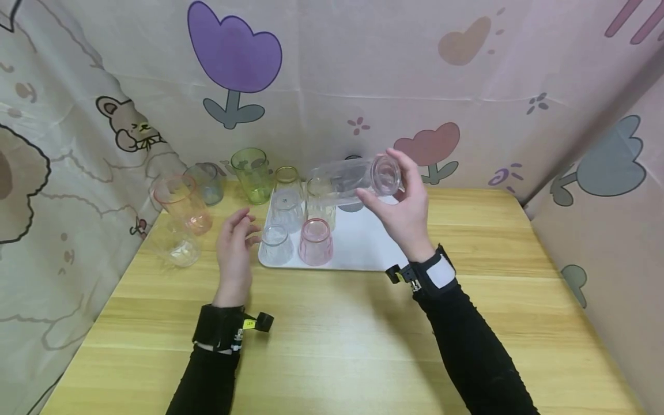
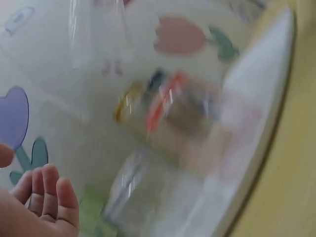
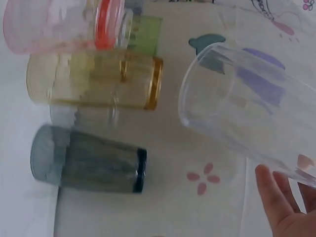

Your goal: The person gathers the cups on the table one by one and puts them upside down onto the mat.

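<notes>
My right hand (image 1: pixel 402 199) holds a tall clear plastic cup (image 1: pixel 358 177) on its side above the white tray (image 1: pixel 363 245), base toward me; in the right wrist view the clear cup (image 3: pixel 247 113) fills the upper right, above my fingertips (image 3: pixel 269 190). My left hand (image 1: pixel 236 245) hovers with relaxed fingers, holding nothing, just left of a small clear cup (image 1: pixel 275 245) on the tray. A pink cup (image 1: pixel 316 242) stands upside down beside it, with a yellow-rimmed cup (image 1: pixel 287 190) and another clear cup (image 1: pixel 320 202) behind. The left wrist view is blurred, showing my fingers (image 2: pixel 47 195).
Off the tray at the left stand an orange-rimmed cup (image 1: pixel 183 202), a grey cup (image 1: pixel 206 183), a green cup (image 1: pixel 252 173) and a clear cup (image 1: pixel 176 245). Printed fabric walls (image 1: pixel 332 86) close in the wooden table (image 1: pixel 337 340) on three sides.
</notes>
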`<action>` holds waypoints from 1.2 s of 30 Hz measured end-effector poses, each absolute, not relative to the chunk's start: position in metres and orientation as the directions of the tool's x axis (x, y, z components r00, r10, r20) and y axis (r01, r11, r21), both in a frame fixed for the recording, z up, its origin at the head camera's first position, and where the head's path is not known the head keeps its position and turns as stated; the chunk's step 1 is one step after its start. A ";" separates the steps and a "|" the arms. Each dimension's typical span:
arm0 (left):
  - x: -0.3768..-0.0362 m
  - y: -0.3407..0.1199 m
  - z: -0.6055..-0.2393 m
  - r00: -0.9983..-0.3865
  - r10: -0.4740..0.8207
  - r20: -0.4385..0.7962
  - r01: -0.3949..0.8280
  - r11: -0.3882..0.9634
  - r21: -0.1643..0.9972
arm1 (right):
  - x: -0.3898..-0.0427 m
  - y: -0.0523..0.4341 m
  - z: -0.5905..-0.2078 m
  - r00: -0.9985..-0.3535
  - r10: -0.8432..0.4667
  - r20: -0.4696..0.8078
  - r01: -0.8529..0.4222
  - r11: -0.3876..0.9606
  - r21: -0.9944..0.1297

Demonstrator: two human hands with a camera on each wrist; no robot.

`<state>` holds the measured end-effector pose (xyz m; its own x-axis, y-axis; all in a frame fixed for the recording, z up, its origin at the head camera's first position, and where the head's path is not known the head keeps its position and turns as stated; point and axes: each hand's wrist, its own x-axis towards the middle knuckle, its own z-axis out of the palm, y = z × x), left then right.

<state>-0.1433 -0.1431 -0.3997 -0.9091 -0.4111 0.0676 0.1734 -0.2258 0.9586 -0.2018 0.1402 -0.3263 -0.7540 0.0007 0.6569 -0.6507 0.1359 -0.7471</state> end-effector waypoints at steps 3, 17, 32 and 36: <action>-0.144 -0.158 -0.406 -0.885 -0.459 0.080 0.104 -0.028 0.994 | -0.207 0.148 -0.324 -0.742 0.005 0.671 -0.656 0.204 -0.727; -0.161 -0.196 -0.435 -0.971 -0.232 -0.060 -0.183 0.553 0.813 | -0.237 0.161 -0.350 -0.887 -0.149 0.438 -0.444 0.540 -0.715; -0.173 -0.190 -0.445 -0.985 -0.115 -0.128 -0.172 0.643 0.746 | -0.258 0.153 -0.376 -0.932 -0.206 0.298 -0.361 0.612 -0.704; -0.173 -0.188 -0.445 -0.984 -0.131 -0.124 -0.179 0.635 0.752 | -0.262 0.151 -0.383 -0.935 -0.211 0.285 -0.353 0.612 -0.708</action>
<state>-0.1733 -0.1876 -0.4451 -0.9837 -0.1307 -0.1239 -0.1790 0.6348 0.7516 -0.2623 0.1505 -0.3825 -0.9352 -0.2110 0.2845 -0.3534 0.6116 -0.7078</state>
